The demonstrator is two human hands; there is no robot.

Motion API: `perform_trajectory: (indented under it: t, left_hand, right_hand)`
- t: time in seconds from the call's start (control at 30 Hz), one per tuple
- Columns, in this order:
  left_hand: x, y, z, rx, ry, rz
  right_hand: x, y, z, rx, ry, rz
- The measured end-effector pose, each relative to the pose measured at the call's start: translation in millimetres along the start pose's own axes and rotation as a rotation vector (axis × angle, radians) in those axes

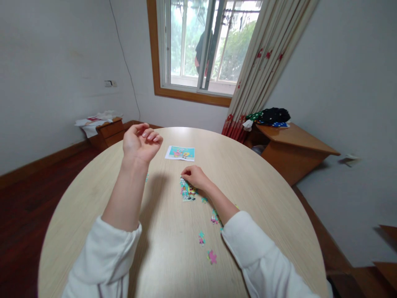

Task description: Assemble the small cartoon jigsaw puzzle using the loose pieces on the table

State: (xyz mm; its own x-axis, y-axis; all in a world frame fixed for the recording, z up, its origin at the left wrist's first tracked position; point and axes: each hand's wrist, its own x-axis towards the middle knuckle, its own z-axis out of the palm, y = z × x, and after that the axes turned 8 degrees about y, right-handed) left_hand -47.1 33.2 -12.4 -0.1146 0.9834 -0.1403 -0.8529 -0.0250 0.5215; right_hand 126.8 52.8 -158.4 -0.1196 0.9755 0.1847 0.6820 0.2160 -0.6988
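My left hand (141,142) is raised above the table, palm turned up and fingers loosely curled, holding nothing. At the upper edge of a partly joined jigsaw puzzle (187,194) with cartoon figures, my right hand (195,177) pinches a small puzzle piece (182,176), mostly hidden by the fingers. The hand also covers part of the puzzle's right side. Loose puzzle pieces (201,238) lie to the lower right, among them a pink piece (212,257). Some pieces lie close to my right forearm. Another bit of turquoise piece (147,177) shows beside my left wrist.
A printed picture (180,153) with cartoon figures lies beyond the puzzle on the round wooden table (263,198). A wooden cabinet (297,142) with cloths on top stands at the right. A small cabinet (110,131) stands at the left, and a window (204,45) is behind.
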Motion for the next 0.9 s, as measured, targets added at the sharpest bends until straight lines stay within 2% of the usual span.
perform_trajectory:
  t: [0.57,0.9]
  left_hand:
    - [-2.0,-0.9,1.7,-0.013,0.018,-0.007]
    - [-2.6,-0.9,1.5,-0.013,0.011,-0.008]
  right_hand:
    - [-1.6,-3.1,-0.6,-0.063,0.025,-0.048]
    - [-0.9,0.8,0.6,0.032,0.068,-0.025]
